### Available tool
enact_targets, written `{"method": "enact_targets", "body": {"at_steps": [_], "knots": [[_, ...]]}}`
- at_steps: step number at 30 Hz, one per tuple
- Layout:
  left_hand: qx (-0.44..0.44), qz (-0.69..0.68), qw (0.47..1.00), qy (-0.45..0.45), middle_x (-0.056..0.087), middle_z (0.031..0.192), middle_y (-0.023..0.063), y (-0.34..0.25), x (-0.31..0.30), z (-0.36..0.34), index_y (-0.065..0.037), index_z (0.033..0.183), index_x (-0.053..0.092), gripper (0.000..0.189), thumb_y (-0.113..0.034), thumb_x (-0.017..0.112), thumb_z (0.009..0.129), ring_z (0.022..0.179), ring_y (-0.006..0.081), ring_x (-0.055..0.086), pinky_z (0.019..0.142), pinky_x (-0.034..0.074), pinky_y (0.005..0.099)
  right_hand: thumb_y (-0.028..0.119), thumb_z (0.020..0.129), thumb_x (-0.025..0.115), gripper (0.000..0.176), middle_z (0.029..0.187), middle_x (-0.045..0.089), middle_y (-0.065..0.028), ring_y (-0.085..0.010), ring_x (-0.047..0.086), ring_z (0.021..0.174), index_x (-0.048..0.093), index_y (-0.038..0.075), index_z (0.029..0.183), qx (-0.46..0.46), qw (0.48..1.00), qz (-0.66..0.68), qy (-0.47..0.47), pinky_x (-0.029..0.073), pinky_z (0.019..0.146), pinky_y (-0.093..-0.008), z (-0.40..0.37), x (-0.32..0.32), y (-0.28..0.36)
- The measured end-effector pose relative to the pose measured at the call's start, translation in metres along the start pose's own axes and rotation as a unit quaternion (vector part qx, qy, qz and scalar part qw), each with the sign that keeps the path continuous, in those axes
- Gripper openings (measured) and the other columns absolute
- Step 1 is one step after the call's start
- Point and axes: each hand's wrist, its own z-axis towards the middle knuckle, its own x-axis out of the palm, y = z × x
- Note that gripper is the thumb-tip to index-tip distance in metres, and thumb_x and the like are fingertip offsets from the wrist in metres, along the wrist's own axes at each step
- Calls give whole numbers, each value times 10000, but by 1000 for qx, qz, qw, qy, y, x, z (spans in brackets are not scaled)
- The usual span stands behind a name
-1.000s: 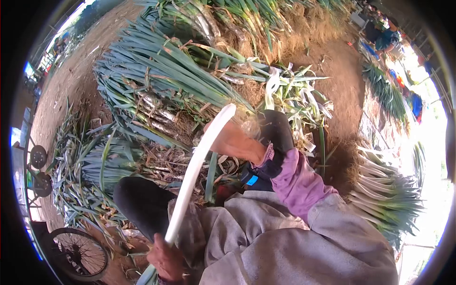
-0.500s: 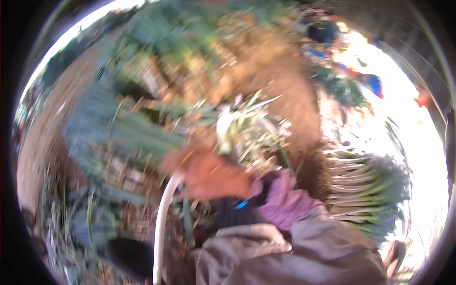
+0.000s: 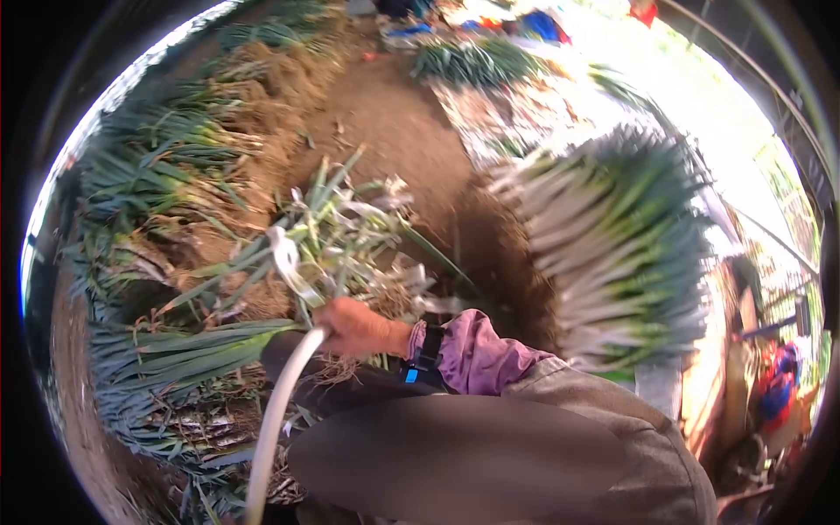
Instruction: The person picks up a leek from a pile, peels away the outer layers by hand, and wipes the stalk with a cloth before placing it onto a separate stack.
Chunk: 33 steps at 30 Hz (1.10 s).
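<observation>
The leek row (image 3: 604,254) lies at three o'clock, leek piles (image 3: 157,188) at ten, leaf scraps (image 3: 346,241) on the ground (image 3: 394,127) between.

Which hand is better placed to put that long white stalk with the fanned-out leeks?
Probably the right: the right hand grips the white stalk, and the fanned-out leeks lie on that side. The left hand is out of view.
</observation>
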Motion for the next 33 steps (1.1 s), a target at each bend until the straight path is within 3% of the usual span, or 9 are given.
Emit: {"method": "enact_targets", "body": {"at_steps": [4, 7, 12, 21, 23, 28, 29, 32, 33], "knots": [[49, -6, 996, -78, 645, 906, 188, -34, -119, 109, -37, 1059, 608, 370, -288, 663, 792, 878, 363, 623, 762, 487, 453, 138, 792, 677, 210, 719, 593, -35, -100, 536, 687, 627, -27, 910, 168, 938, 283, -112, 429, 592, -295, -85, 18, -43], [166, 12, 935, -313, 582, 875, 143, -82, -175, 164, 29, 1112, 584, 299, 64, 574, 816, 838, 288, 570, 843, 485, 460, 155, 844, 635, 196, 778, 593, -18, -102, 534, 695, 625, -16, 940, 222, 887, 374, -152, 420, 599, -269, -128, 25, -52], [229, -71, 729, -641, 580, 1242, 118, -184, -299, 175, -129, 1219, 551, 299, -91, 539, 923, 1176, 301, 546, 1014, 415, 472, 213, 917, 601, 187, 789, 571, 16, -65, 523, 659, 614, 62, 1027, 269, 698, 603, -277, 401, 554, -214, -145, -26, -19], [235, -264, 932, -83, 435, 1347, 203, -201, -93, 135, 0, 1259, 494, 465, -104, 585, 815, 1249, 411, 416, 1037, 351, 537, 166, 954, 520, 238, 598, 351, 90, -24, 390, 522, 430, 153, 734, 238, 571, 658, -430, 343, 482, -180, -221, -161, -31], [201, -322, 920, -93, 438, 1337, 216, -212, -47, 112, 8, 1271, 478, 465, -93, 553, 824, 1231, 425, 425, 1029, 354, 527, 290, 987, 451, 320, 582, 345, 61, -99, 431, 516, 418, 168, 694, 218, 661, 598, -397, 420, 509, -267, -276, -168, -126], [145, -332, 926, -103, 432, 1330, 245, -208, -13, 87, 23, 1292, 451, 484, -85, 509, 824, 1203, 448, 435, 1010, 362, 518, 343, 946, 482, 363, 611, 552, -46, -219, 510, 491, 528, 106, 676, 398, 486, 605, -488, 489, 545, -380, -335, -200, -277], [139, -334, 928, -92, 432, 1328, 248, -205, -9, 85, 24, 1294, 449, 492, -84, 511, 818, 1200, 450, 436, 1008, 364, 519, 342, 928, 508, 348, 624, 570, -56, -235, 548, 547, 557, 82, 701, 223, 500, 778, -309, 494, 565, -386, -338, -206, -286], [107, -329, 937, -47, 420, 1348, 253, -198, 10, 83, 8, 1318, 434, 561, -75, 532, 772, 1216, 456, 424, 1016, 355, 524, 342, 930, 514, 329, 634, 570, -43, -205, 540, 547, 585, 70, 759, 375, 505, 620, -469, 456, 533, -354, -310, -209, -282], [90, -323, 942, -28, 414, 1359, 253, -195, 20, 79, -1, 1330, 428, 593, -71, 541, 753, 1225, 458, 418, 1021, 350, 526, 357, 923, 531, 326, 663, 587, -51, -198, 561, 585, 601, 56, 818, 360, 665, 402, -516, 467, 556, -355, -310, -199, -273]]}}
